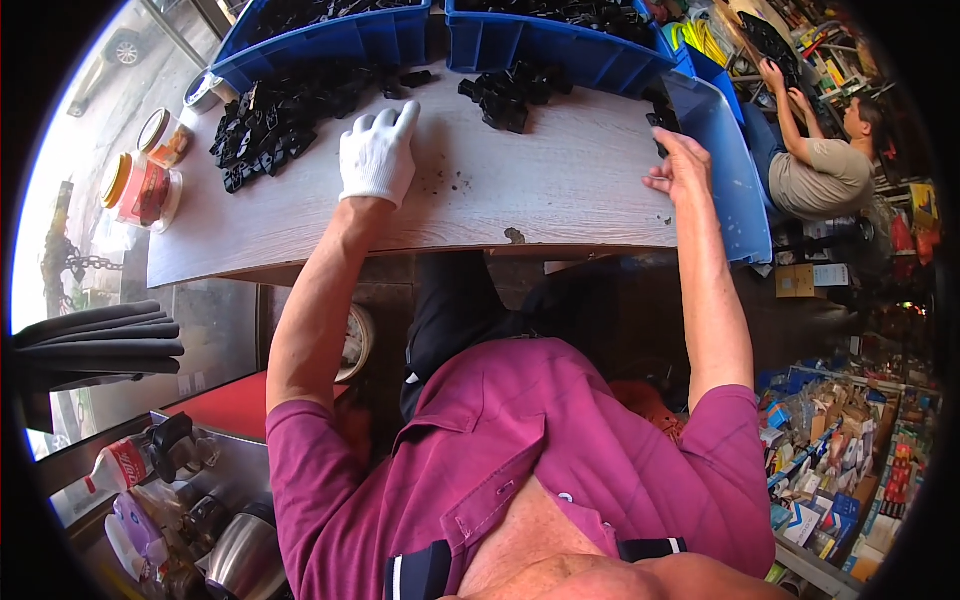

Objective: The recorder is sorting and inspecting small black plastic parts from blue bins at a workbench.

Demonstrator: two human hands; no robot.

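Note:
My left hand (377, 155), in a white knit glove, is over the tabletop with its fingers pointing away from me and the index finger apart from the others. Just beyond it lie a few loose black plastic parts (415, 78), and to its left spreads a large pile of the same parts (262, 130). Bare, my right hand (684, 165) is at the table's right side, thumb and index finger apart. Its index fingertip meets a small black part (658, 120) beside the light blue bin (735, 170). A smaller heap of black parts (510, 95) sits between the hands.
Two blue crates (330, 45) of black parts line the far side of the wooden table (480, 215). Lidded jars (140, 190) stand at its left edge. Another person (825, 165) works at the far right, and crowded shelves (830, 480) stand at the lower right.

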